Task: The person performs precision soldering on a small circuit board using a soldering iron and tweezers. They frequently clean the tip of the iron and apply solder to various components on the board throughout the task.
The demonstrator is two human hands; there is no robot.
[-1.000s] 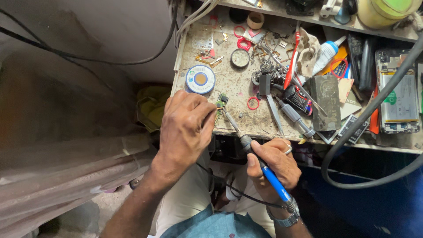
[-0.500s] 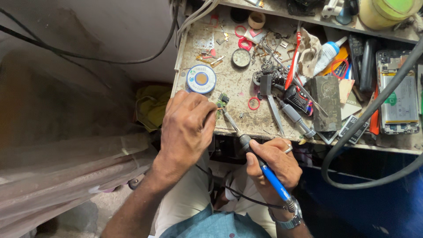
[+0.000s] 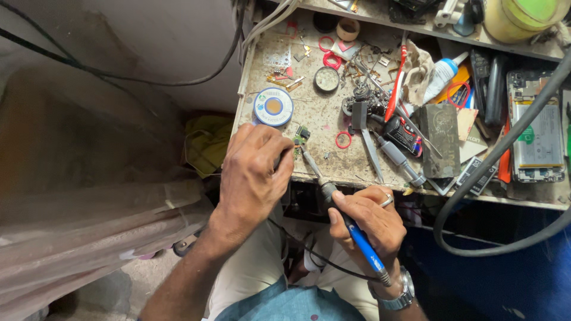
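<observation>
Soldering iron (image 3: 342, 217), blue handle, held in the right hand (image 3: 369, 223) like a pen, fingers closed round the grip; its metal shaft runs up and left over the bench edge, tip meeting a small green circuit board (image 3: 300, 137) near the front edge of the workbench (image 3: 315, 113); a dark cord leaves the handle's rear end by the wrist, where a metal wristwatch (image 3: 401, 291) shows; a ring sits on one finger of that hand.

Left hand (image 3: 253, 172) lies knuckles up just left of the board, fingers curled down onto it or onto something beside it; what the fingertips pinch is hidden, so cannot tell; the two hands are apart, the iron's shaft between them.

Behind the left hand, a flat round spool (image 3: 273, 106) with blue and white face and brown centre; further back a small round tin (image 3: 326, 78); red rubber rings (image 3: 343, 139) scattered on the stained surface; grey tweezers-like tool (image 3: 372, 151) just right of the shaft; a dark rectangular block (image 3: 439, 139) well to the right; an opened phone (image 3: 537, 128) at the far right; a thick black cable (image 3: 476, 196) loops over the bench's right end; a white tube with blue cap (image 3: 441, 77) lies toward the back.
</observation>
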